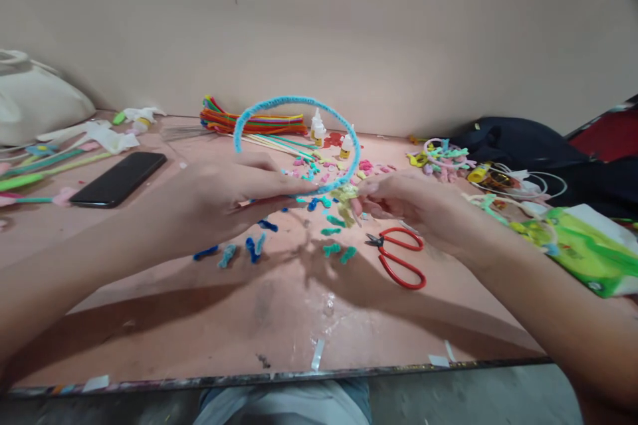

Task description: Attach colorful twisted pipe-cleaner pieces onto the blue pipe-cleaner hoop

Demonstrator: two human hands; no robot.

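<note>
My left hand [236, 189] is closed on a headband [294, 100] wrapped in fuzzy light blue pipe cleaner, its arch raised above the table. At the headband's lower right, my right hand [406, 202] pinches a pale yellow pipe-cleaner piece [345, 196]. That piece meets the blue band; whether it is fixed to it I cannot tell. Below the right hand lie red-handled scissors [380, 242], blades apart. Twisted dark blue pieces [252, 250] and teal green pieces [331, 250] are spread on the table under both hands.
Behind the headband are a bundle of pipe cleaners [254, 121] and small glue bottles [345, 147]. A black phone [119, 179] lies left. Finished-looking pastel pipe-cleaner pieces [443, 158], a green packet [581, 249] and dark cloth [513, 143] are at right. A white bag [42, 103] stands far left.
</note>
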